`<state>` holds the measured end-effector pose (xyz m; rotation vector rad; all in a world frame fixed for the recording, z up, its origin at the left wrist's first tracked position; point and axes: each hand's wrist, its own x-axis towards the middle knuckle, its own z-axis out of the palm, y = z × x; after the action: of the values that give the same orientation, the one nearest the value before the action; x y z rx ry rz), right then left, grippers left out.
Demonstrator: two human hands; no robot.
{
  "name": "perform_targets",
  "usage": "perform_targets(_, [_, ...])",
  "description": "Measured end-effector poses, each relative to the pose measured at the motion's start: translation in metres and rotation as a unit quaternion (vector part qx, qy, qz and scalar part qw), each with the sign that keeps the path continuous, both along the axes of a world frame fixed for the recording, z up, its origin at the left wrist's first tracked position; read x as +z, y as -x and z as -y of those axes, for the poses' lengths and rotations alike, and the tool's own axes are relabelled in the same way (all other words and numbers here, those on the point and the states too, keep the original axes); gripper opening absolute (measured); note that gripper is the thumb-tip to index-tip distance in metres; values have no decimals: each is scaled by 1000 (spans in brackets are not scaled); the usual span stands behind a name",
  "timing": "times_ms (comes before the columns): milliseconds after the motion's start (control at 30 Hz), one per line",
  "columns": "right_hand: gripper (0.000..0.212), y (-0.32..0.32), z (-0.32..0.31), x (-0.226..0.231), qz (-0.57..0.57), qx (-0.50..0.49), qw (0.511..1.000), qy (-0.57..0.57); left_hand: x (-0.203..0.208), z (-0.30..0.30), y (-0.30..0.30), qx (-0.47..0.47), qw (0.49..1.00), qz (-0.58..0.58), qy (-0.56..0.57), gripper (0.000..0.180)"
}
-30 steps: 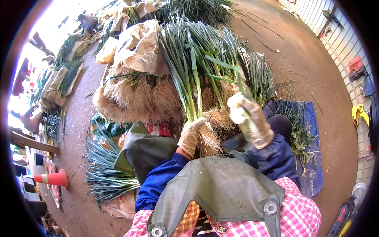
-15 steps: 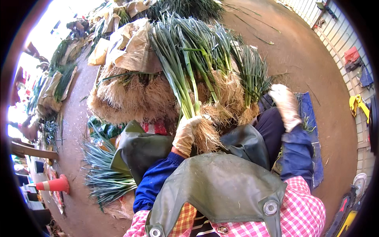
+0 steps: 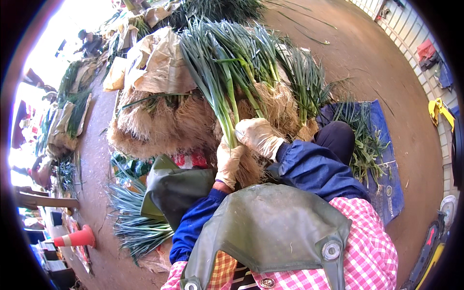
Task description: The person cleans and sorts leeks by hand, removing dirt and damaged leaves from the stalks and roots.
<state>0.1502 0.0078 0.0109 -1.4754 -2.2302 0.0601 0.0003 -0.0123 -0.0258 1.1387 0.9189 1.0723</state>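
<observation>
My cream-gloved left hand clasps long green stalks mid-frame, probably steadying them, firmness needed next, my cream-gloved right hand alongside, grip unclear.

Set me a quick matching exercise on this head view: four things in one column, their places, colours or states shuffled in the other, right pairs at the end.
Things:
1. Left grip
2. Cone
3. Blue sheet
4. Brown paper

Places, colours, states:
A. Crumpled, draped on a bundle with thick pale roots
B. On the floor at the right, under loose green leaves
C. Closed around long green stalks
D. Orange-red with a pale band, at the left

Pairs: 1-C, 2-D, 3-B, 4-A
</observation>
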Motion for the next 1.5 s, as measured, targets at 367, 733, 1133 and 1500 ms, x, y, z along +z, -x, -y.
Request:
perform_targets(367, [29,-53,50,108,-76,133,859,489,26,-1,2,-46,947,185,258,38])
perform_targets(733, [13,-77,-15,0,-541,-17,696,472,99,-1,34,-97,881,452,100,32])
perform_targets(1133, [20,-49,7,42,-509,86,678,523,-9,0,13,-128,896,338,259,41])
perform_targets(1500, [80,-55,-81,-67,-787,25,451,421,13,3,-7,-237,886,318,239,51])
